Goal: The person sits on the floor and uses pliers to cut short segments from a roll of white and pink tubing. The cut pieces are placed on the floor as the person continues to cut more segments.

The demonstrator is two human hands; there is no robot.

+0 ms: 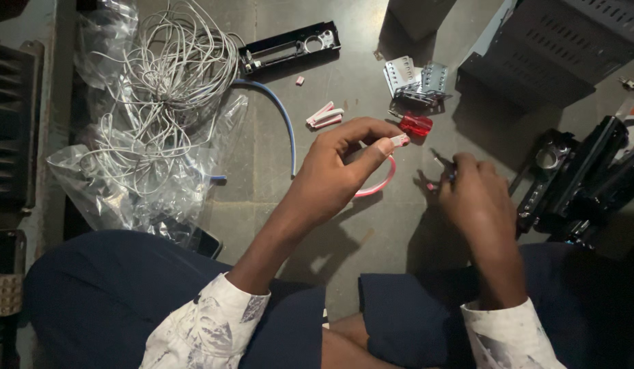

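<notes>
- Because the person sits on the floor with work spread ahead, the biggest items ring the hands: a perforated metal casing at upper right, a black chassis just right of the right hand, and a grey wire tangle on clear plastic bags at left.
- A black faceplate lies at top centre; a blue cable curves down from it, well apart from the hands.
- Metal brackets lie above the hands, with a red screwdriver just below them, near the left fingertips.
- The pink wire loops from the left hand toward the floor between both hands. Judged light, limp and thinly insulated, it is best gripped close behind its pale end connector, not mid-loop.
- Left hand: thumb and forefinger pinched closed on the connector end; remaining fingers loosely curled.
- Right hand: curled over a small dark tool or part at its fingertips; what it is cannot be told.
- Loose pink clips lie left of the screwdriver.
- Nothing blocks the gap between the hands; the screwdriver and chassis crowd its edges.
</notes>
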